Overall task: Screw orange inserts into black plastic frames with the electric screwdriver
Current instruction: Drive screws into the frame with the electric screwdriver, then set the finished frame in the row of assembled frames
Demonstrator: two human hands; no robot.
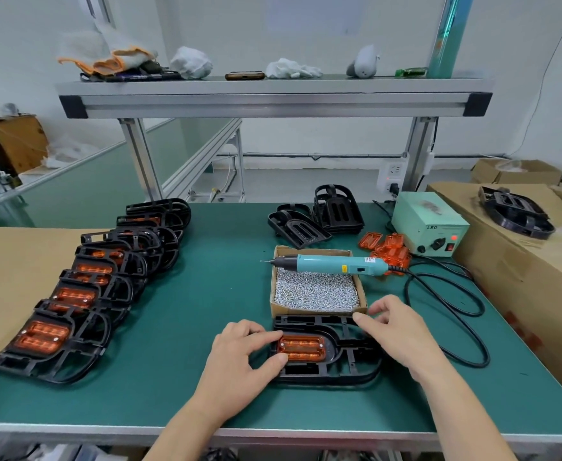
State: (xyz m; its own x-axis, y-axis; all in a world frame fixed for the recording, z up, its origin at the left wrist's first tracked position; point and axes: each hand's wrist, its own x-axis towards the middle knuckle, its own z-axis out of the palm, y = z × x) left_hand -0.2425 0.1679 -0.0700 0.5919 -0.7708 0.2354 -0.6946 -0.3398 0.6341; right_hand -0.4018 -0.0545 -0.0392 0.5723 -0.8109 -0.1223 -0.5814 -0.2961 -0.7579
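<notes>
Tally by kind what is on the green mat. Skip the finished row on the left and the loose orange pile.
Electric screwdriver: 1
Box of screws: 1
Power unit: 1
Fitted black frame in front: 1
Empty black frames at the back: 2
Total: 6
</notes>
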